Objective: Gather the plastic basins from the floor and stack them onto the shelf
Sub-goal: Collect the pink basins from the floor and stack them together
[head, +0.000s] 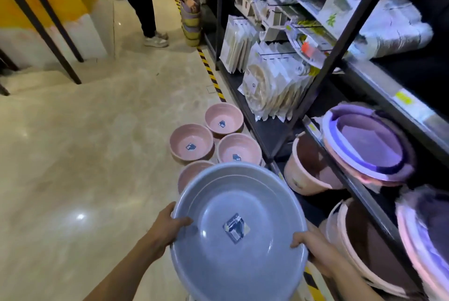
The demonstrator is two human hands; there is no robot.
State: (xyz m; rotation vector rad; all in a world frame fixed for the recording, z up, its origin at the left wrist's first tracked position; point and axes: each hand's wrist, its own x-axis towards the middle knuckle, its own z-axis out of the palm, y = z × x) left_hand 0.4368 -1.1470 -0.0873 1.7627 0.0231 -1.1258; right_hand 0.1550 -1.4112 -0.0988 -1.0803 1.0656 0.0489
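Shop aisle, glossy tile floor (73,155), black shelf (323,58) on your right. You hold the grey basin (238,232) by its rim, left hand (167,223) and right hand (308,240) each clamped on opposite edges (likely to keep it level for carrying to the shelf). Four pink basins (192,144) sit on the floor just ahead, near the shelf foot. Basin stickers (235,227) are unreadable; shelf tags are too blurred.
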